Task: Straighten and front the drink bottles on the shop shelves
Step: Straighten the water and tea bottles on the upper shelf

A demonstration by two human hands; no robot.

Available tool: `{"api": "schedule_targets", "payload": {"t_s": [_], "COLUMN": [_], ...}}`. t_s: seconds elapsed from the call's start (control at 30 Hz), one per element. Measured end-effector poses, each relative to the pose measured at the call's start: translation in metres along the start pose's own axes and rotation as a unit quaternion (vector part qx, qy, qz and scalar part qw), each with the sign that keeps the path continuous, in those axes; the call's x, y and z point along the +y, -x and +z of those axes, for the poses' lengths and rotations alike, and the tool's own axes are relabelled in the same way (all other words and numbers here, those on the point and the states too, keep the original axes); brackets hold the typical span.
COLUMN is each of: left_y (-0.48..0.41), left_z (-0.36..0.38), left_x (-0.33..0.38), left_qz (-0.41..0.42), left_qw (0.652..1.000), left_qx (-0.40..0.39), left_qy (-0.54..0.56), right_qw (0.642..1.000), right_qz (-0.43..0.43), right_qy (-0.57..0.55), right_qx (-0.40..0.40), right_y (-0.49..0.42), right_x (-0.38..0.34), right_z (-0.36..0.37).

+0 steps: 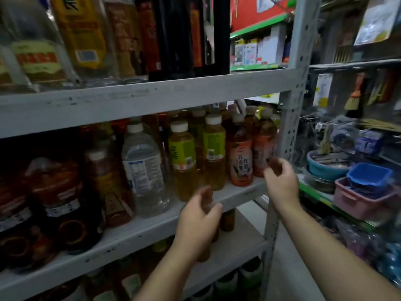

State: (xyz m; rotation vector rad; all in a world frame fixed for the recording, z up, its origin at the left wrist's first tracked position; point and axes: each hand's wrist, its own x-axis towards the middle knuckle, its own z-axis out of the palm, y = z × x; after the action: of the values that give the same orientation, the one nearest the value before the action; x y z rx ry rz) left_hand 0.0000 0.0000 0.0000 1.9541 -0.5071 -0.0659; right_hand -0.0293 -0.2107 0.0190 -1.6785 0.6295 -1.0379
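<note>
Grey metal shelving (290,127), perforated upright post at the right end. The upper board (152,98) carries tall bottles, blurred.

Middle shelf (130,235): the drink bottles stand here, all upright, long axis vertical, caps up, several rows deep
- dark jugs (63,192) at the left, in shadow, labels hard to read
- clear water bottle (143,168) next right, small-print panel turned to the front
- two green-label tea bottles: the left one (183,157) shows its large characters forward, the right one (213,148) shows its barcode side forward and stands a little further back
- two orange-label tea bottles: the nearer one (240,157) faces front with characters showing, the far-right one (263,148) stands just beside the post, its label blurred

Room: a strip of bare board runs along the front lip, wide before the jugs, narrow before the tea bottles. A clear gap lies between the caps and the upper board.

Pink basket (358,200) and blue tub (368,174) sit on the neighbouring rack to the right.

Right hand (282,181) raised before the far-right orange-label bottle, grip loosely curled with thumb and fingers apart, nothing in it; whether the fingertips touch the bottle I cannot tell.

Left hand (199,220) in front of the shelf lip below the green-label bottles, grip loose, holding nothing
</note>
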Motion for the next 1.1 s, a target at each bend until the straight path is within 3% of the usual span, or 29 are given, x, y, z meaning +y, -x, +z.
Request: {"api": "schedule_targets", "payload": {"t_s": [0.4, 0.7, 0.97, 1.1], "left_y": [-0.061, -0.070, -0.077, -0.078], "left_z": [0.090, 0.112, 0.103, 0.100], "left_x": [0.063, 0.063, 0.054, 0.054], "left_qz": [-0.013, 0.035, 0.044, 0.064], "left_qw": [0.996, 0.967, 0.955, 0.943], "left_qx": [0.069, 0.193, 0.189, 0.182], "left_qy": [-0.058, -0.165, -0.223, -0.271], "right_qw": [0.980, 0.980, 0.980, 0.968], "right_qz": [-0.097, -0.125, -0.130, -0.150], "right_qy": [0.169, 0.125, 0.111, 0.180], "right_qx": [0.043, 0.091, 0.102, 0.084], "right_y": [-0.038, -0.043, -0.047, -0.049], "right_x": [0.016, 0.017, 0.026, 0.027], "right_z": [0.005, 0.014, 0.016, 0.011]}}
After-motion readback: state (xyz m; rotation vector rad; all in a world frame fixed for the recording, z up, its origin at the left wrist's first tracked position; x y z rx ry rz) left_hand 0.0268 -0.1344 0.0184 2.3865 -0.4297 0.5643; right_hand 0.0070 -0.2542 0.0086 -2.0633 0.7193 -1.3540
